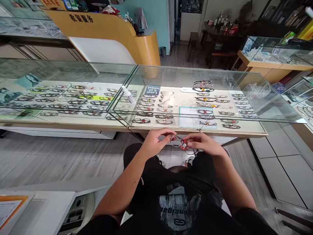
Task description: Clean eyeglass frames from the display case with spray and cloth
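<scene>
A pair of thin-rimmed glasses (175, 143) with a red tag (183, 144) on its lens is held over my lap, just in front of the display case. My left hand (156, 141) pinches the frame at its left end. On the other side, my right hand (201, 143) has its fingers closed on the glasses beside the red tag. Rows of glasses (164, 121) lie inside the glass case (249, 130) beyond my hands. A cloth (167, 99) rests among them, and a white spray bottle (128, 95) is at the left part of the case.
The case's front edge runs just past my hands. A second glass case (56, 125) adjoins at left. Behind stand a yellow counter (149, 45) and a bin (162, 51). White drawers (276, 163) are at right, and a white surface (46, 209) is at lower left.
</scene>
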Demonstrator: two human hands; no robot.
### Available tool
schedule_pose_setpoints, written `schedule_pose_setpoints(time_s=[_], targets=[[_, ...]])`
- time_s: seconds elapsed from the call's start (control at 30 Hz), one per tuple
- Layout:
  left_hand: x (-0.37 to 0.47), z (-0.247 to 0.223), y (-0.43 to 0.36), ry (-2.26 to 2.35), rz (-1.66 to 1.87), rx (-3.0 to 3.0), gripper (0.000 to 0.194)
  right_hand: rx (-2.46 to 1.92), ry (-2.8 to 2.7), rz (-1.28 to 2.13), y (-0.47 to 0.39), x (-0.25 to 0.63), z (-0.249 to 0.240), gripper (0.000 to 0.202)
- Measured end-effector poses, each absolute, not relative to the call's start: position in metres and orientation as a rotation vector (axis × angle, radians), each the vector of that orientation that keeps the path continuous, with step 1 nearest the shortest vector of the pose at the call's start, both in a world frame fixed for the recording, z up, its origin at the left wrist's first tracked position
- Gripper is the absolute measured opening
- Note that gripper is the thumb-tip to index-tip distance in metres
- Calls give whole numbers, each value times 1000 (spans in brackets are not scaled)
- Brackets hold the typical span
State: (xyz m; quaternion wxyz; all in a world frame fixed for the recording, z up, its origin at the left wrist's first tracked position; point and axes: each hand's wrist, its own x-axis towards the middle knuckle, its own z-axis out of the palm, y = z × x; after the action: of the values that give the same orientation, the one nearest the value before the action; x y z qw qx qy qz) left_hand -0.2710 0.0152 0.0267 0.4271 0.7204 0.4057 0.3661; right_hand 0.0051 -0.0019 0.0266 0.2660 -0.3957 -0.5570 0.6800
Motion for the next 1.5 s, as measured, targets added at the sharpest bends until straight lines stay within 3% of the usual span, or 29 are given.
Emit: schedule_pose_setpoints(time_s=[0.3,0.47,0.77,1.3,1.5], targets=[[-285,42,24,841,645,1598,36,-1099,-1510,1865,-2,-3,27,38],[-287,34,32,929,878,1505,44,-1120,-1452,1741,-1,-3,27,37],[-248,7,3,1106,1175,1362,29,-1158,-1358,1520,1,-6,19,35],[-206,24,5,1292,1029,1588,31,-1401,-1441,757,-13,-39,6,34],[-203,32,21,1318,1025,1653,30,-1356,-1507,743,-20,-34,13,40]])
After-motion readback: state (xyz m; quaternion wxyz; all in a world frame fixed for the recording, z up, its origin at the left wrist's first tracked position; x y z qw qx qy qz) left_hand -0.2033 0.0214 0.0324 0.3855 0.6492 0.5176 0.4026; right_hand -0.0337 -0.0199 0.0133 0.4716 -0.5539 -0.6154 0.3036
